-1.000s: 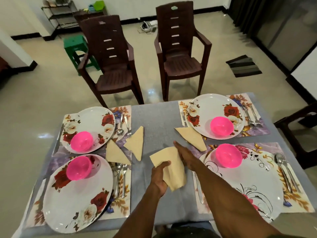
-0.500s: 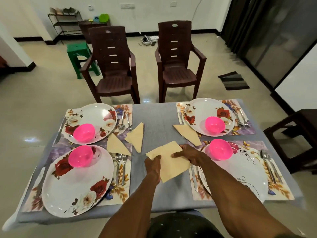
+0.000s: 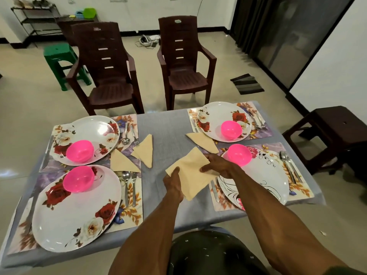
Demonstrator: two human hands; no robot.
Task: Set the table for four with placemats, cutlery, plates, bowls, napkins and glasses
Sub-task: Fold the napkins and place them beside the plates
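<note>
Hands hold one soft cream-yellow cloth napkin [image 3: 190, 171] over the middle of the surface [image 3: 164, 132], which has a grey-blue cloth on it. The left hand [image 3: 173, 183] grips the napkin's near left edge with its fingers curled under. The right hand [image 3: 218, 165] pinches the right side of the napkin, thumb on top. The napkin is open and nearly flat, tilted like a diamond.

Three more cream napkins are folded into triangles. Two of them [image 3: 145, 150] [image 3: 122, 162] lie near the left places. One [image 3: 202, 141] lies by the far right white plate with red flowers [image 3: 218, 114].

Each of the four places has a flowery placemat, a big white plate and a bright pink plastic bowl on the plate. The near right pink bowl [image 3: 239, 154] is just beside the right hand. A shiny spoon and fork [image 3: 130, 185] lie beside the near left plate [image 3: 75, 211].

Two dark brown plastic chairs [image 3: 111, 72] stand past the far edge
</note>
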